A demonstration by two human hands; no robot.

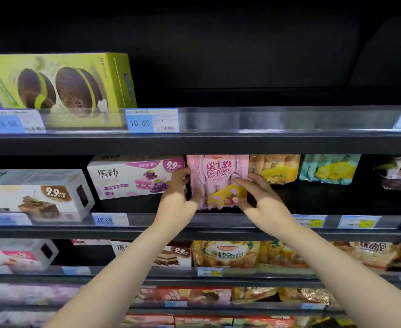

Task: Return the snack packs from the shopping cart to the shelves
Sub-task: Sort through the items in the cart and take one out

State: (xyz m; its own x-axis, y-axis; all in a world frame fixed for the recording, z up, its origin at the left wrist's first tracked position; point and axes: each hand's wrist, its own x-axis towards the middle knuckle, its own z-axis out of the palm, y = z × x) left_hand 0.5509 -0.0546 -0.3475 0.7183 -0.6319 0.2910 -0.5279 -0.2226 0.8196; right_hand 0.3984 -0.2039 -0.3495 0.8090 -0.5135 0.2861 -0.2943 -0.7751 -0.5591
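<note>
In the middle of the frame, we hold the pink snack pack [218, 181] upright on the second shelf [194, 229]. Our left hand [178, 195] grips its left edge and our right hand [254, 192] grips its right edge. A grape cake box [135, 178] sits just left.

The pink snack pack [218, 183] I hold is glossy plastic film. Beside it, a matt cardboard box [135, 178]. The shelf [313, 140] edge is dark, smooth metal.

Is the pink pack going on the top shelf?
No, both hands hold the pink pack on the second shelf.
</note>
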